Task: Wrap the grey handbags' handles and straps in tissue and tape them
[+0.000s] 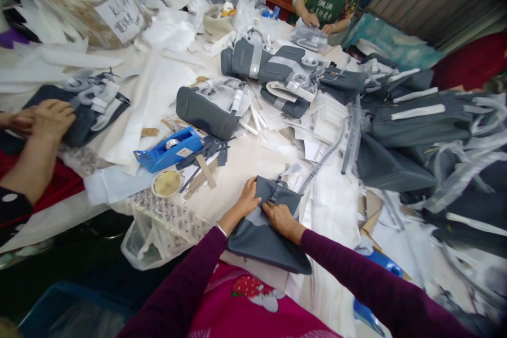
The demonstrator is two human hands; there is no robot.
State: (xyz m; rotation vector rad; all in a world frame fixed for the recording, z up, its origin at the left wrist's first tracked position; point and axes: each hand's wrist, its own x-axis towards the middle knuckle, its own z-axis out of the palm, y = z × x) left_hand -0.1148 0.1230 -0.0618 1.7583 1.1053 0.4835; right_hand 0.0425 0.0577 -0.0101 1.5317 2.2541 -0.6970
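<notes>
A dark grey-blue bag (273,245) lies at the table's front edge, right before me, tilted slightly. My left hand (247,198) grips its upper left edge, fingers wrapped over the side. Near the small strap and buckle at the bag's top, my right hand (279,217) presses with bent fingers; whatever its fingertips pinch is too small to make out. A wrapped strap (325,157) runs from the bag's upper right corner towards the back right.
A blue tape dispenser (170,149) and round tin (167,183) stand left of the bag. Wrapped grey bags (208,111) lie behind, with more bags (420,121) piled right. One person's hands (53,119) work at far left; another person (327,5) stands at the back.
</notes>
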